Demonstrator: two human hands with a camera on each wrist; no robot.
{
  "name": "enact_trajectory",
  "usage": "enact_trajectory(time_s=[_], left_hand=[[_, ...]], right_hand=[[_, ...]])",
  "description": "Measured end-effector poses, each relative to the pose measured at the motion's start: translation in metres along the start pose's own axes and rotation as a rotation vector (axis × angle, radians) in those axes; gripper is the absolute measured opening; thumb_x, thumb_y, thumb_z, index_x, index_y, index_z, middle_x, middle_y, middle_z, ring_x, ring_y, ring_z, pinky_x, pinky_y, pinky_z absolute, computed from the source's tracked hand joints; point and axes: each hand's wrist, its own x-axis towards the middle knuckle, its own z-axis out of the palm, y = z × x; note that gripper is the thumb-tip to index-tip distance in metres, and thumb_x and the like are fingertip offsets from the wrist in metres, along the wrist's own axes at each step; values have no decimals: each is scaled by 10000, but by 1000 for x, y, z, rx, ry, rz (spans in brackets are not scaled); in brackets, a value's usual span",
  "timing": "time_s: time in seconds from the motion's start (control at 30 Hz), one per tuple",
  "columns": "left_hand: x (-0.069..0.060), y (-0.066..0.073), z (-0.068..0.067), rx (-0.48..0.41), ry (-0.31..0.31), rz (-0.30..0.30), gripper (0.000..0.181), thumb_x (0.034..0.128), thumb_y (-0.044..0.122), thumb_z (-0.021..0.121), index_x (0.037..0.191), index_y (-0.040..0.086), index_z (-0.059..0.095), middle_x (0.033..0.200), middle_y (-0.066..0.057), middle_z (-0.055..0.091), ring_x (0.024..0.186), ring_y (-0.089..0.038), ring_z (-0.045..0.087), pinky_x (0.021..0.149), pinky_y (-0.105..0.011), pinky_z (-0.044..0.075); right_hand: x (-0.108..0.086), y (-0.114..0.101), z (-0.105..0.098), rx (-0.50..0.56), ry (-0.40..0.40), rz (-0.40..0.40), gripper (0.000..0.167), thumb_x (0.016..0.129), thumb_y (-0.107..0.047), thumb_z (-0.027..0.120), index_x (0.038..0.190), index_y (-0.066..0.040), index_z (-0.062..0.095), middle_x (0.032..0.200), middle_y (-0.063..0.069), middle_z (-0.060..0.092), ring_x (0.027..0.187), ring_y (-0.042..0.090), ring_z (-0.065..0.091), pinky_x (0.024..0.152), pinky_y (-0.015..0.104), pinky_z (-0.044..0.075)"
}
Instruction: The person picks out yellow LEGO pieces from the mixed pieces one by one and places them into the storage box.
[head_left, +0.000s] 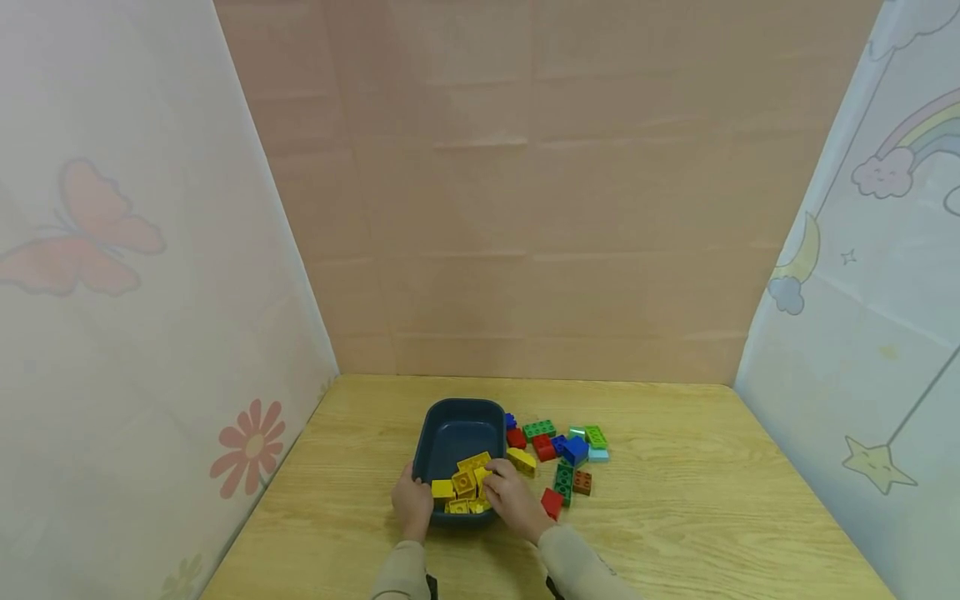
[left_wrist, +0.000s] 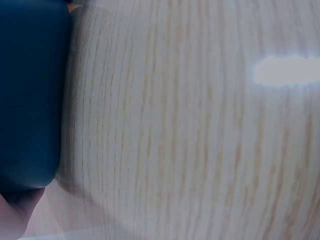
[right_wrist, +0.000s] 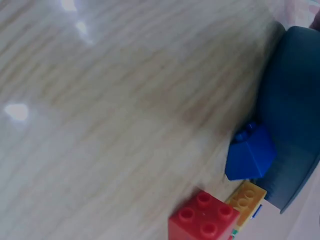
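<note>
A dark blue rectangular tray (head_left: 465, 405) stands on the table, with several yellow toy bricks (head_left: 463, 483) heaped in its near end. My left hand (head_left: 413, 502) grips the tray's left side, the thumb over the rim. In the left wrist view, part of that hand (left_wrist: 14, 216) shows below the tray's corner (left_wrist: 32, 100). Over the near right rim reaches my right hand (head_left: 513, 502), its curled fingers pinching a yellow brick (head_left: 482, 477) inside the tray. The fingertips are partly hidden. The right wrist view shows the tray's outer wall (right_wrist: 295, 100) but not the fingers.
Right of the tray lie loose bricks: a yellow one (head_left: 522, 462), a blue sloped one (head_left: 575, 451), a dark green one (head_left: 564, 482), a brown one (head_left: 582, 482), a red one (head_left: 552, 502) and several others. Patterned side walls and a plain back wall (head_left: 525, 208) enclose the table (head_left: 675, 500).
</note>
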Motion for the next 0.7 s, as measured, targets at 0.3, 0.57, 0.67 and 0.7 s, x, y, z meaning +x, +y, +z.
enact_trajectory(time_s=[0.3,0.57,0.67,0.7], left_hand=[[-1,0,0,1,2,-1,363,772,-114,498,1129,-76,551,1042,-282,578,944,-411,556,741,-494,464],[-1,0,0,-5,14,3,366,768,-120,499,1127,-81,552,1032,-283,582,926,-407,565,729,-488,471],[-2,0,0,-7,20,4,366,761,-123,501,1121,-83,556,1026,-283,584,921,-407,567,727,-488,472],[-2,1,0,-8,21,6,366,760,-124,501,1120,-83,557,1024,-283,584,918,-407,568,724,-488,472]], right_hand=[[-4,11,-5,-83,118,70,160,724,34,676,877,0,648,1043,157,526,976,267,513,749,319,489],[-12,27,-10,-121,40,206,202,770,-3,636,972,14,639,1093,190,519,1026,316,493,819,400,452],[-12,29,-14,-131,-18,267,226,786,-20,622,1009,14,628,1114,199,511,1048,334,476,829,417,444],[-12,30,-16,-132,-34,282,237,784,-15,622,1019,15,624,1119,199,510,1047,336,475,819,413,450]])
